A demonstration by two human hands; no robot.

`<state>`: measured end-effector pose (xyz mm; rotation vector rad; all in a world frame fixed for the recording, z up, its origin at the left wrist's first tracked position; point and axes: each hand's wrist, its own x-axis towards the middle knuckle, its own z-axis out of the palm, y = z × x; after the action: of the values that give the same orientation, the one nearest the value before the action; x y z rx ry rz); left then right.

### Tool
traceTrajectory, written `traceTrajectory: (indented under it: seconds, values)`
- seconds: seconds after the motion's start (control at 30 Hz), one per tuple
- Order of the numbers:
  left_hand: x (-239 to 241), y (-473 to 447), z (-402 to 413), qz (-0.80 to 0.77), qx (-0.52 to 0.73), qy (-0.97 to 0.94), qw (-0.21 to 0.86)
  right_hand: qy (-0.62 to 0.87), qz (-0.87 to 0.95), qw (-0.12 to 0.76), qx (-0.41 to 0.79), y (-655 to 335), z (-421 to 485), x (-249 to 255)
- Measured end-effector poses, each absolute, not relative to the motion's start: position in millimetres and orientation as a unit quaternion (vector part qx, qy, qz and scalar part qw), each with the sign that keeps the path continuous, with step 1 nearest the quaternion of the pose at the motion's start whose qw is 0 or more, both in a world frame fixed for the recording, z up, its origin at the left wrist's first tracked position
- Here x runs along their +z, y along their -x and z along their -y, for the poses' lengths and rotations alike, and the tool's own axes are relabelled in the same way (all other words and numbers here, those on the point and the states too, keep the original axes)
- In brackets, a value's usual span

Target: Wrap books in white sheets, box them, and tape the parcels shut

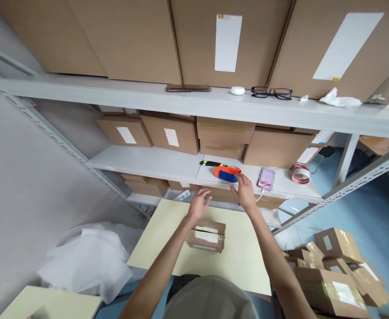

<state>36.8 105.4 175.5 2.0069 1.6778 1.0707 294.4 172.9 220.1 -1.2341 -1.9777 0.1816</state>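
Note:
My right hand (245,191) reaches to the middle shelf, its thumb apart from the fingers. Its fingertips are at the right end of an orange-and-blue tool (226,173), perhaps a tape dispenser; I cannot tell whether they touch it. Just behind that tool lies a black-and-yellow utility knife (211,163). My left hand (198,206) is open and holds nothing, fingers loosely bent, above the far edge of the pale yellow work board (244,248). Nearer to me, a small taped cardboard box (206,237) with a white label sits on the board between my forearms.
On the middle shelf (141,157) are a phone (266,178) with a white cable and a tape roll (301,173). Glasses (271,92) rest on the upper shelf edge. Packed boxes (334,288) are piled at right; white wrapping sheets (84,257) lie at left.

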Motion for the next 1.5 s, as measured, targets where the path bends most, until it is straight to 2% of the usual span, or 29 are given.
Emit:
traceTrajectory:
  seconds: [0.13,0.27,0.47,0.63,0.77,0.97,1.17,1.33,1.5]
  values:
    - [234,-72,-130,-0.54,0.429,-0.713,0.127,0.506,0.8,0.317,0.062,-269,-221,233]
    - [260,-89,-136,-0.536,0.445,-0.707,0.124,0.56,0.776,0.27,0.106,-254,-238,235]
    - [227,-86,-99,-0.533,0.511,-0.626,0.25,0.539,0.755,0.333,0.17,-264,-191,217]
    - [176,-87,-21,-0.526,0.544,-0.547,0.359,0.479,0.735,0.369,0.308,-270,-82,190]
    - [155,-93,33,-0.532,0.541,-0.494,0.425,0.473,0.679,0.377,0.417,-264,-15,180]
    - [156,-97,67,-0.54,0.546,-0.459,0.446,0.464,0.63,0.358,0.51,-261,13,172]
    - [169,-87,73,-0.546,0.531,-0.472,0.444,0.477,0.616,0.339,0.528,-265,13,171]
    - [181,-52,53,-0.556,0.54,-0.365,0.516,0.459,0.621,0.262,0.579,-278,19,168]
    - [185,-31,29,-0.519,0.494,-0.368,0.592,0.453,0.651,0.18,0.582,-287,25,169]
